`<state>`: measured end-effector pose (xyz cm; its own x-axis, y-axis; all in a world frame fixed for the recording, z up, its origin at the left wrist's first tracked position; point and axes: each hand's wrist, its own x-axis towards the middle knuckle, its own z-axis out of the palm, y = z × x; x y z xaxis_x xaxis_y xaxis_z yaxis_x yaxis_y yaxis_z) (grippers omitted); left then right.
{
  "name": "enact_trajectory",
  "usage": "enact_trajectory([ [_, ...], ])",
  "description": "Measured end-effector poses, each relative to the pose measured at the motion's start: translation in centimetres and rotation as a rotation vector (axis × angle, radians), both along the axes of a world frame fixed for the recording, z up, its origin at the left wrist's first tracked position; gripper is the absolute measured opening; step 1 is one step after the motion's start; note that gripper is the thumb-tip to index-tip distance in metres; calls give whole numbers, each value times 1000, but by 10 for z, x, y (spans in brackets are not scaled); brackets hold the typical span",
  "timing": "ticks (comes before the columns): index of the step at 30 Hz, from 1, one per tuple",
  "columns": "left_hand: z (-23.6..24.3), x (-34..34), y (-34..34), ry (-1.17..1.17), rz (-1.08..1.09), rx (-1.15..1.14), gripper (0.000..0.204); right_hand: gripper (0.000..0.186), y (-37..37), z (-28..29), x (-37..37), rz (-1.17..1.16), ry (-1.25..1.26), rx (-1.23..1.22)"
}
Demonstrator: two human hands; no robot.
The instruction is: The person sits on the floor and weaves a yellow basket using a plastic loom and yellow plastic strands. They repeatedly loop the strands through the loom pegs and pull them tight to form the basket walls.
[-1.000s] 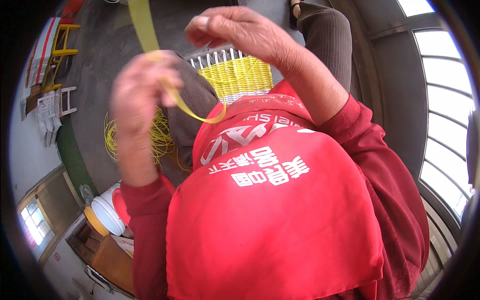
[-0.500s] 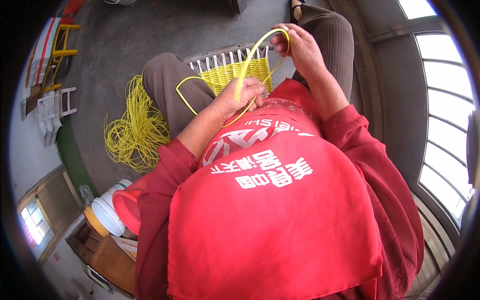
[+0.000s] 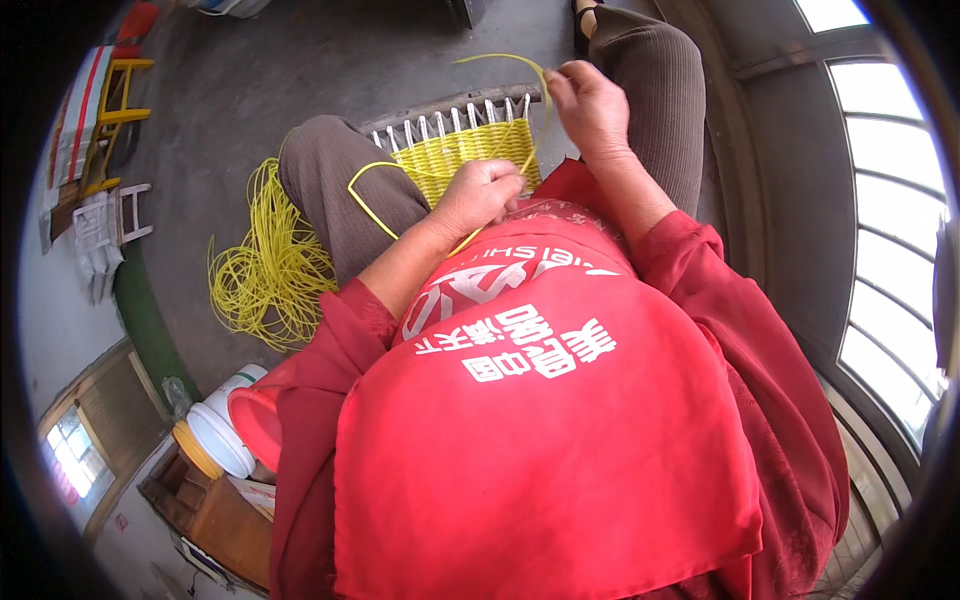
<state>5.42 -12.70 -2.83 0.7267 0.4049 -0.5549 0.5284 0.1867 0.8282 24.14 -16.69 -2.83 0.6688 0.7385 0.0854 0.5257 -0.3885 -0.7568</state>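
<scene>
Between my knees lies a partly woven panel (image 3: pixel 455 157) of yellow strands, with white cords running through it to a bar at the far side. My left hand (image 3: pixel 483 192) is closed over its near part, pinching a yellow cord (image 3: pixel 372 211) that loops across my left thigh. Farther right, my right hand (image 3: pixel 590 102) is raised with thumb and fingers pinched on the same kind of yellow cord; its loose end curves away to the left above the panel. The fingertips of my left hand are partly hidden.
A large tangled heap of yellow cord (image 3: pixel 268 265) lies on the floor left of my left leg. White and red buckets (image 3: pixel 218 438) stand by my left elbow. Small stools (image 3: pixel 125 115) are at the far left, and a barred window (image 3: pixel 893 220) is at the right.
The wide loop of cord between my hands has opened out, and its free end now swings up and leftward. My right hand has moved slightly nearer; my left hand stays almost in place.
</scene>
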Motion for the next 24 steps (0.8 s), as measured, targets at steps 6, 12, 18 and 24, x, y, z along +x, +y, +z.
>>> enact_trajectory([
  [6, -8, -1, 1, -81, 50, 447, 21, 47, -1, -20, -8, 215, 283, -171],
  [12, -13, 4, 0, -4, -387, 420, 22, 13, 15, -3, 1, 125, 922, 193],
  [18, -34, -3, 11, 132, -348, 218, 29, 24, 14, 4, 24, -2, 925, 424],
  [24, -35, 14, 45, -113, 321, 209, 21, 47, 19, -21, 3, 280, 645, -280],
])
